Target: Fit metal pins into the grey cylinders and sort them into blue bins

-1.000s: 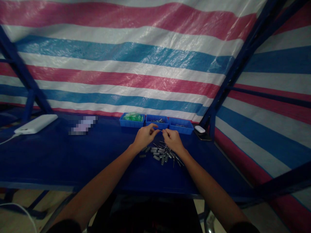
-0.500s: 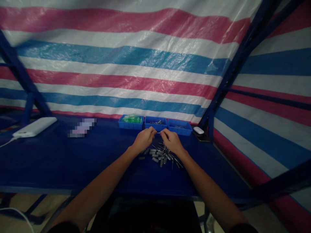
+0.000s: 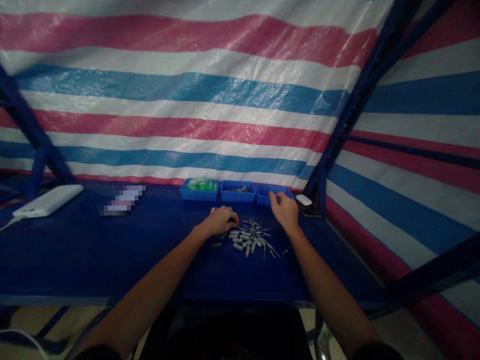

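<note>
My left hand [image 3: 222, 220] is low over the table at the left edge of a pile, its fingers curled down and together. Whatever they may hold is hidden. The pile has short grey cylinders [image 3: 238, 246] and thin metal pins [image 3: 270, 248] resembling blind rivets. My right hand [image 3: 285, 210] is at the front of the right blue bin [image 3: 263, 199], fingers bent in a pinch at its rim. Too little shows to tell what is in that pinch. One loose pin [image 3: 287, 250] lies beside my right forearm.
The middle blue bin [image 3: 238, 198] holds small metal parts; the left blue bin [image 3: 198, 196] holds green pieces. A white earbud case [image 3: 303, 200] sits on a dark phone [image 3: 312, 211]. Leftward are a blurred-out item [image 3: 123, 200] and a white power bank [image 3: 48, 201] with a cable.
My hands were together above the pile with a thin piece between them. Now they are apart: the right has moved right to the bin, the left down and slightly left.
</note>
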### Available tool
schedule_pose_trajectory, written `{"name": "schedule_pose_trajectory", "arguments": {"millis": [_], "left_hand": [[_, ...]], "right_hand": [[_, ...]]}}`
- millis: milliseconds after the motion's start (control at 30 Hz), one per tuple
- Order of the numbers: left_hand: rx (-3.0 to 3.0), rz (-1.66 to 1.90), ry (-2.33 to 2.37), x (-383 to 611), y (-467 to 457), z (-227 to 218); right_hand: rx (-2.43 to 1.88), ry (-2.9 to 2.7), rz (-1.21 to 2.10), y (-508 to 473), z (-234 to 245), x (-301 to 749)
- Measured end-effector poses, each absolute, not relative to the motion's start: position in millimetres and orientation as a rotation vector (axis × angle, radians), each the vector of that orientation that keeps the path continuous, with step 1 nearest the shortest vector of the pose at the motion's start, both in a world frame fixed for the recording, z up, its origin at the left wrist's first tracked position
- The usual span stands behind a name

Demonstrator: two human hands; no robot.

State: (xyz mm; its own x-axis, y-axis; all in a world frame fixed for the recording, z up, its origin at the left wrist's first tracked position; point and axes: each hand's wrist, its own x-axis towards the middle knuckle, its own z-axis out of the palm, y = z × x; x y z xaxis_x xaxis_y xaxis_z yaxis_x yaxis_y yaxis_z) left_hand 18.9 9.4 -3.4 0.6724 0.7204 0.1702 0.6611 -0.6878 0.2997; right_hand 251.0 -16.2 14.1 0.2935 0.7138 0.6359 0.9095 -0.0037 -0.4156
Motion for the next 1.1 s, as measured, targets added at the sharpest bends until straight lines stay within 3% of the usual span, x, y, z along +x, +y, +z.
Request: {"name": "schedule_pose_trajectory", "arguments": {"millis": [167, 333, 600, 1100], "left_hand": [[2.615, 0.615, 1.160, 17, 16, 4], [2.586, 0.874, 1.175, 17, 14, 14], [2.341, 1.090, 1.181, 22, 10, 15], [2.243, 1.132, 1.148, 22, 7, 15]], "right_hand": [[-1.503, -1.885, -0.096, -25, 8, 208], [-1.402, -2.094, -0.122, -31, 1, 185], [-1.358, -2.076, -0.203, -30, 0, 189], [-1.325, -2.002, -0.218, -33, 5, 188]]}}
